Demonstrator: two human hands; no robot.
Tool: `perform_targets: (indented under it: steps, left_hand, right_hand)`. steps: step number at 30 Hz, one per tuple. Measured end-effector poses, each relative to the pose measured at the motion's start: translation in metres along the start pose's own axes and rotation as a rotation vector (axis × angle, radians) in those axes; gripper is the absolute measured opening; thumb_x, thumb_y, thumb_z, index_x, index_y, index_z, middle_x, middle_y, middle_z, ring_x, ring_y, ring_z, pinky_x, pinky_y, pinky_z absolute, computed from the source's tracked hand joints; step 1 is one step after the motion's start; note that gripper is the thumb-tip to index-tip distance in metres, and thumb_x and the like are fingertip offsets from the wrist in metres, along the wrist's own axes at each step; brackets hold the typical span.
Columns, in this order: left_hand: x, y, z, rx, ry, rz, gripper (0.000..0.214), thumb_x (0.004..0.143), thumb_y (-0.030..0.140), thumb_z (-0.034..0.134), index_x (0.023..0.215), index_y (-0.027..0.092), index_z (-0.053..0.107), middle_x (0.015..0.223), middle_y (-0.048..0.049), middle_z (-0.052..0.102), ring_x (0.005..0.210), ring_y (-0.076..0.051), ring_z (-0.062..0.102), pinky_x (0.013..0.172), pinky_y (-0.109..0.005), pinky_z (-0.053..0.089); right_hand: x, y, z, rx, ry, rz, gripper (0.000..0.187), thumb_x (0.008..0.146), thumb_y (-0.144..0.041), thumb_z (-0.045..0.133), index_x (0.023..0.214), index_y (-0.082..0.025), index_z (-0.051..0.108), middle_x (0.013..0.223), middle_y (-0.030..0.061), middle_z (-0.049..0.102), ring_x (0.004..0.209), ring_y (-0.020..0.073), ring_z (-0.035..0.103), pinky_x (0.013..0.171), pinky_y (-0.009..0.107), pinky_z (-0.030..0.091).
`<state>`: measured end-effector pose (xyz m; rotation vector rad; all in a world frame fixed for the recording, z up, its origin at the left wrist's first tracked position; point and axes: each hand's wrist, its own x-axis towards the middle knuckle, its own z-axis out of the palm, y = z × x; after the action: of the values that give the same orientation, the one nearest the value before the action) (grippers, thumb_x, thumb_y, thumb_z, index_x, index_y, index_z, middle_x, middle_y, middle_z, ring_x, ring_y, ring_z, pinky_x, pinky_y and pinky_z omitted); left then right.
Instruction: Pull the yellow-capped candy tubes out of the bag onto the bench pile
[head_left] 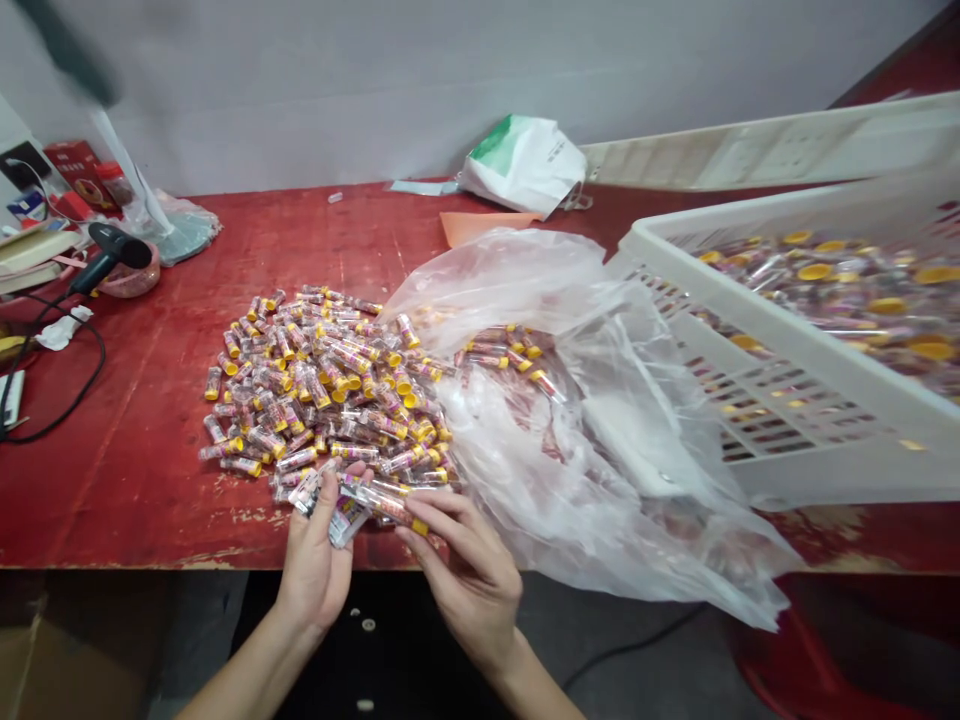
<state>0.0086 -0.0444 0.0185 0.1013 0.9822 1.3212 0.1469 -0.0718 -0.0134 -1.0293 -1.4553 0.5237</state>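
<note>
A heap of small clear tubes with yellow caps lies on the red table. At the table's front edge my left hand is closed around a bundle of these tubes. My right hand pinches the other end of the same bundle, fingers curled over the tubes. A large clear plastic bag lies open just right of the heap, with more tubes inside it.
A white slatted plastic crate full of packed tubes sits tilted at the right. A white and green bag lies at the back. A black tool with a cord, books and red boxes crowd the left edge.
</note>
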Motion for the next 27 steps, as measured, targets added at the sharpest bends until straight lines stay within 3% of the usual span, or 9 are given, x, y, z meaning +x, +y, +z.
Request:
perform_targets:
  steps: [4,7,13,16,19,23,27]
  left_hand:
    - [0.002,-0.002,-0.008,0.038,0.020,0.007,0.037,0.078,0.027,0.078,0.110,0.017,0.064,0.105,-0.0104,0.076,0.103,-0.026,0.071,0.096,-0.041,0.054]
    - [0.005,-0.004,-0.011,0.062,0.047,0.020,0.036,0.077,0.026,0.079,0.109,0.017,0.064,0.104,-0.0085,0.076,0.101,-0.025,0.072,0.095,-0.040,0.054]
    - [0.005,-0.007,-0.010,0.071,0.009,0.018,0.034,0.074,0.025,0.081,0.102,0.018,0.064,0.100,-0.0072,0.077,0.101,-0.025,0.072,0.097,-0.042,0.053]
    - [0.006,-0.007,-0.010,0.086,-0.002,-0.017,0.035,0.070,0.023,0.083,0.099,0.018,0.063,0.098,-0.0080,0.077,0.100,-0.026,0.072,0.098,-0.044,0.051]
    - [0.005,-0.008,-0.012,0.091,-0.034,-0.040,0.041,0.071,0.030,0.083,0.106,0.018,0.063,0.098,-0.0098,0.077,0.103,-0.028,0.071,0.100,-0.046,0.050]
    - [0.001,-0.010,-0.013,0.138,-0.101,-0.066,0.043,0.074,0.030,0.080,0.112,0.018,0.064,0.102,-0.0112,0.077,0.108,-0.028,0.069,0.102,-0.046,0.048]
    - [-0.004,-0.008,-0.011,0.179,-0.170,-0.105,0.035,0.078,0.039,0.076,0.103,0.016,0.070,0.104,-0.0125,0.076,0.111,-0.028,0.067,0.102,-0.046,0.047]
  right_hand:
    - [-0.009,0.003,-0.001,0.054,-0.115,0.125,0.049,0.091,-0.002,0.054,0.133,-0.027,0.061,0.119,0.0095,0.063,0.112,0.0193,0.062,0.095,0.033,0.054]
    - [-0.014,0.006,-0.005,0.060,-0.171,0.084,0.052,0.091,0.000,0.052,0.133,-0.029,0.061,0.119,0.0086,0.065,0.111,0.0191,0.064,0.095,0.033,0.054]
    - [-0.020,0.009,-0.007,0.000,-0.122,0.019,0.056,0.089,0.003,0.052,0.134,-0.030,0.061,0.122,0.0089,0.067,0.113,0.0205,0.064,0.097,0.034,0.054]
    - [-0.019,0.009,-0.007,0.085,-0.100,0.157,0.045,0.091,-0.004,0.057,0.126,-0.031,0.067,0.117,0.0078,0.069,0.109,0.0201,0.066,0.094,0.034,0.056]
    - [-0.018,0.008,-0.009,0.145,-0.157,0.272,0.037,0.095,-0.011,0.053,0.125,-0.028,0.068,0.118,0.0092,0.068,0.112,0.0216,0.065,0.096,0.037,0.055]
    - [-0.017,0.006,-0.008,0.145,-0.118,0.218,0.046,0.095,-0.008,0.052,0.135,-0.029,0.060,0.116,0.0096,0.067,0.108,0.0206,0.065,0.093,0.037,0.055]
    - [-0.012,0.004,-0.005,0.097,-0.081,0.161,0.050,0.092,-0.005,0.054,0.134,-0.032,0.061,0.103,0.0068,0.059,0.096,0.0176,0.061,0.082,0.032,0.055]
